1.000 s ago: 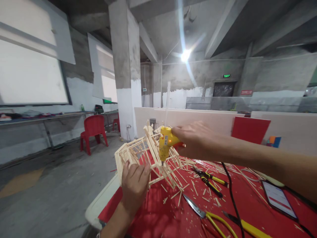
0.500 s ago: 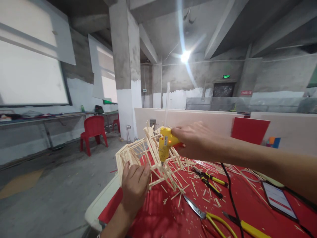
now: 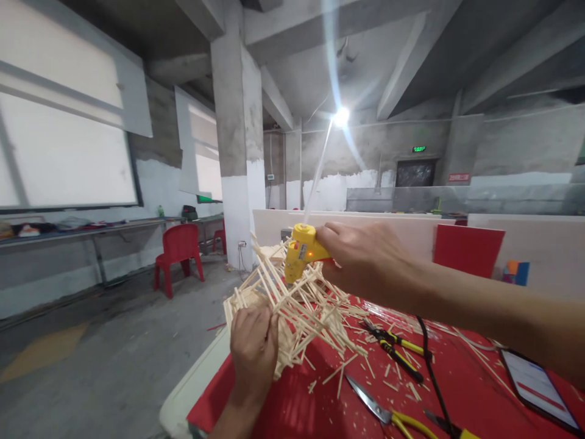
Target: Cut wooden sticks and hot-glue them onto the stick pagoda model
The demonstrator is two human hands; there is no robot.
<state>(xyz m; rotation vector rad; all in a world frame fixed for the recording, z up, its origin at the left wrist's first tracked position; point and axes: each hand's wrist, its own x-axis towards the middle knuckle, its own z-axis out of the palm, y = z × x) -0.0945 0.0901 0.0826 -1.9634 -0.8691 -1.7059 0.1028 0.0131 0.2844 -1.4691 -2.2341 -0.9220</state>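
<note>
Stick frame (image 3: pixel 297 308) being gripped by left hand (image 3: pixel 253 347), tilted at worktop (image 3: pixel 287 411) edge. Glue gun (image 3: pixel 299 251) being clasped in right hand (image 3: pixel 361 259), nozzle among sticks. Risks: thin sticks being snapped by squeeze; fingers being burned by glue; frame being tipped off edge.

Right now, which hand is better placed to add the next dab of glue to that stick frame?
Probably the right hand: it holds the glue gun, nozzle pointing down at the stick frame. The left hand grips the frame's near edge.
</note>
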